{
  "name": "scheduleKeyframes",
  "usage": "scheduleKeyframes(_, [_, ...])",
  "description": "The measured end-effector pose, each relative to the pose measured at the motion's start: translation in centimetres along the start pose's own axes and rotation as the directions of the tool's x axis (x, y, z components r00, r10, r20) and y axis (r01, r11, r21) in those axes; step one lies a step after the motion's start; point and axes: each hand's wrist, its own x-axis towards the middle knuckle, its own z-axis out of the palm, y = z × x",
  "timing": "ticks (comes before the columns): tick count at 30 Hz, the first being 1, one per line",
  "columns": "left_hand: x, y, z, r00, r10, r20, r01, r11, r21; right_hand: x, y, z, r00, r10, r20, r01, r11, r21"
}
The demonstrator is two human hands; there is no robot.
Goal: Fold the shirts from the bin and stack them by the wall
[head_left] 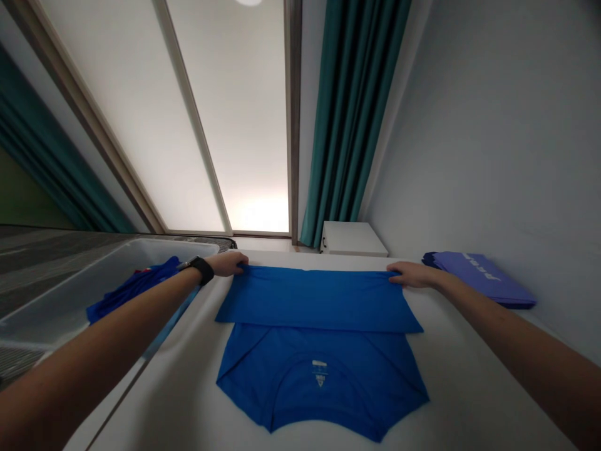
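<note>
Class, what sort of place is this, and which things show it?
Probably a room in a home: teal curtains beside tall pale panels, and a small white cabinet near the wall.

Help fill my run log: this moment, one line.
blue shirt: partly folded; left hand: pinching far left corner; right hand: pinching far right corner

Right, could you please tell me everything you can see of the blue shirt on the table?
The shirt is plain bright blue, of thin, smooth-looking fabric. It lies flat on the white table, its collar towards the wearer, with small pale marks inside the neck, too small to read. A wide folded band covers its far part; slanting creases show at both sides. The left hand and right hand pinch its far corners.
</note>
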Motion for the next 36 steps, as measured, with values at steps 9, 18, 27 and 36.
scheduleKeyframes(9, [0.8, 1.0, -1.9, 0.952, -0.123, -0.281, 0.144, 0.988, 0.056, 1.3, 0.4, -1.5, 0.948, 0.066, -0.311, -0.112, 0.985, -0.134])
scheduleKeyframes(18, [-2.1, 2.0, -5.1, 0.862, -0.16, -0.482, 0.154, 0.987, -0.051, -1.8, -0.3, -3.5, 0.813, 0.098, -0.574, -0.201, 0.972, -0.12])
scheduleKeyframes(27, [-11.8, 6.2, 0.1, 0.788, -0.287, -0.545, 0.055, 0.914, -0.402, -10.0, -1.7, 2.4, 0.72, -0.025, -0.694, 0.054, 0.998, 0.02])
scheduleKeyframes(36, [-16.2, 6.6, 13.6, 0.719, -0.121, -0.684, -0.155, 0.932, -0.328, -15.0, -3.9, 14.8, 0.733, 0.048, -0.679, 0.003, 0.997, 0.074])
